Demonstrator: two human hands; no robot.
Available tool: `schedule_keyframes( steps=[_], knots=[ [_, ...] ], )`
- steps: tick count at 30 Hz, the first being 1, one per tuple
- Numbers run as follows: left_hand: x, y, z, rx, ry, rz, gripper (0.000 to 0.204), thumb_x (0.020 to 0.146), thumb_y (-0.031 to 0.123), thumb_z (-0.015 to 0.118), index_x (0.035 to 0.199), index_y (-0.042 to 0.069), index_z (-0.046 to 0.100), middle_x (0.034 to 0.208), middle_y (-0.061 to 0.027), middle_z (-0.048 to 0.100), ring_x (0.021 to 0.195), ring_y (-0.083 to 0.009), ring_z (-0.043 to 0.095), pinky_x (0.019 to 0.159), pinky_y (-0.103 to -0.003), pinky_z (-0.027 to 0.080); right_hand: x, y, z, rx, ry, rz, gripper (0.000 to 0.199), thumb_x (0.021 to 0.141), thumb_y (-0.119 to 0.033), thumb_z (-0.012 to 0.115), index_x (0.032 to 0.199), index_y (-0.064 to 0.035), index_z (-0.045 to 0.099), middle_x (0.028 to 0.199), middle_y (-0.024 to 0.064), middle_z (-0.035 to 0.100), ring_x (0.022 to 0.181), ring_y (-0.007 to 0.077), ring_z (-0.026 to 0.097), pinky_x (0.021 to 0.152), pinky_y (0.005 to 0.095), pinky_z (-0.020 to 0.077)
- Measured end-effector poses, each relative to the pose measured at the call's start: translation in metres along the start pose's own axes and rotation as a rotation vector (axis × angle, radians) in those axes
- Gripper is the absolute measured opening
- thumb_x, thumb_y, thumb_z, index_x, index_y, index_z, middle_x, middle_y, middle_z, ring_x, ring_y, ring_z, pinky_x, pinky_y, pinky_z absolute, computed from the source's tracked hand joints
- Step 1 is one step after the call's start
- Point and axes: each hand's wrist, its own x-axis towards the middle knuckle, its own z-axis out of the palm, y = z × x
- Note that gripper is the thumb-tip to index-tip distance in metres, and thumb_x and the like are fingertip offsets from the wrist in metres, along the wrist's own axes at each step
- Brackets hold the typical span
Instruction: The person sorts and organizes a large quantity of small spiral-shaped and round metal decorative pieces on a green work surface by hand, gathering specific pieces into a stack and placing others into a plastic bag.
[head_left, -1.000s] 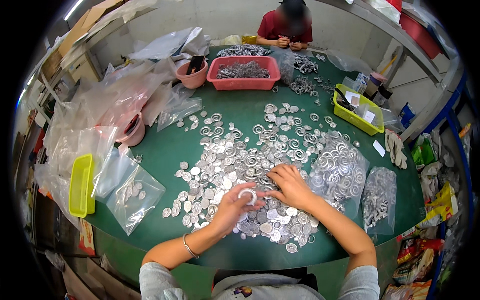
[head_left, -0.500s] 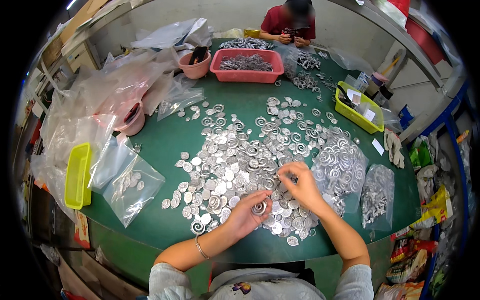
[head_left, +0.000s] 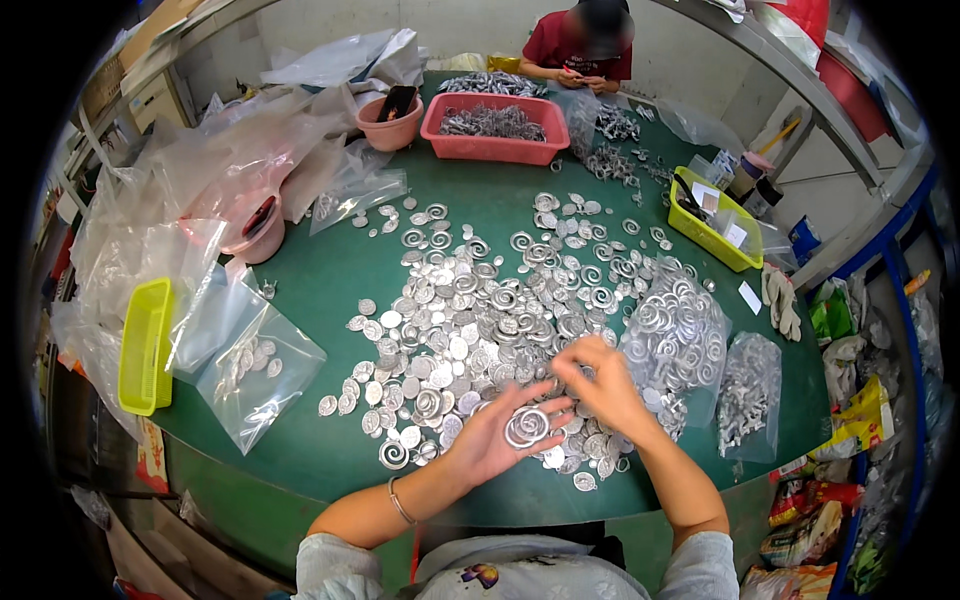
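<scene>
Spiral (head_left: 527, 427) of silver-coloured metal rests across the fingers of a worker's left hand (head_left: 492, 443), palm up and spread nearly flat; whether it is one piece or a small stack cannot be told. At two o'clock from it, the right hand (head_left: 603, 385) is poised at the four o'clock side of a heap of medals and spirals (head_left: 475, 335), fingers curled toward the thumb; whether they pinch anything does not show. On the green table (head_left: 460, 205), a bag of spirals (head_left: 680, 330) lies beyond that hand at two o'clock, a bag of small parts (head_left: 748, 388) near three. Judging by the pose, the step in hand is collecting pieces in the palm. Next seems to call for a light fingertip pick, left palm level.
</scene>
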Motion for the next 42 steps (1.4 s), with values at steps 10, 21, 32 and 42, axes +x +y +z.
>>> schedule_keyframes(
  steps=[10, 21, 32, 42],
  knots=[
    [0.003, -0.002, -0.009, -0.096, -0.119, -0.022, 0.05, 0.095, 0.036, 0.032, 0.135, 0.006, 0.028, 0.131, -0.0192, 0.04, 0.117, -0.0287, 0.044, 0.093, -0.039, 0.041, 0.003, 0.031, 0.004, -0.248, 0.175, -0.097, 0.011, 0.073, -0.011, 0.064, 0.078, -0.0008, 0.06, 0.084, 0.0088, 0.057, 0.087, 0.0263, 0.05, 0.08, 0.0375, 0.0367],
    [0.001, -0.003, -0.001, -0.037, -0.116, 0.047, 0.053, 0.094, 0.039, 0.033, 0.135, 0.006, 0.027, 0.139, -0.0193, 0.028, 0.127, -0.036, 0.03, 0.1, -0.049, 0.032, 0.028, 0.049, 0.015, -0.74, 0.099, -0.223, 0.029, 0.072, -0.021, 0.067, 0.092, -0.0017, 0.06, 0.092, 0.0086, 0.06, 0.089, 0.0271, 0.053, 0.084, 0.0351, 0.036],
    [0.0, -0.002, -0.001, -0.091, -0.156, 0.036, 0.054, 0.093, 0.037, 0.033, 0.133, 0.001, 0.028, 0.139, -0.0222, 0.028, 0.127, -0.0375, 0.03, 0.102, -0.049, 0.03, 0.014, 0.07, -0.005, -0.655, 0.029, -0.093, 0.009, 0.076, -0.006, 0.058, 0.082, 0.0016, 0.06, 0.079, 0.0136, 0.059, 0.083, 0.0312, 0.055, 0.075, 0.0392, 0.0419],
    [0.001, -0.005, -0.006, -0.151, -0.103, 0.108, 0.048, 0.094, 0.032, 0.036, 0.133, 0.005, 0.032, 0.132, -0.0193, 0.037, 0.121, -0.0323, 0.039, 0.097, -0.046, 0.037, 0.015, -0.001, -0.013, 0.103, -0.357, 0.123, 0.021, 0.077, -0.018, 0.063, 0.085, 0.0014, 0.062, 0.083, 0.0141, 0.061, 0.082, 0.031, 0.056, 0.074, 0.0353, 0.043]
  ],
)
